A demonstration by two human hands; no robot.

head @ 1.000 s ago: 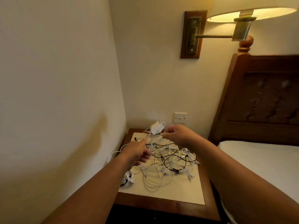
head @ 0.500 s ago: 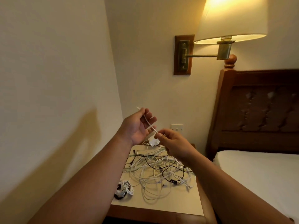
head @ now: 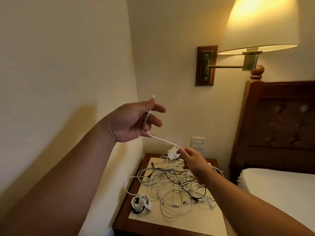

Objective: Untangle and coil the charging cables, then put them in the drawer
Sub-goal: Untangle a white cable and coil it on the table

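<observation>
The left hand (head: 134, 121) has risen away from the right hand (head: 192, 160), stretching a white cable (head: 162, 140) between them. The left grip holds the plug end in loosely curled fingers. The right pinches the cable just above the tangle (head: 170, 181) on the worktop (head: 196, 220). Untangling is in hand; next, this cable probably needs pulling free, then coiling.

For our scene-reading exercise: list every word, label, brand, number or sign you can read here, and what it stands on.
No text can be read.
The white adapter, wall switch and brass bracket show no legible marking; any print on the tangled cables is too small to tell.
</observation>
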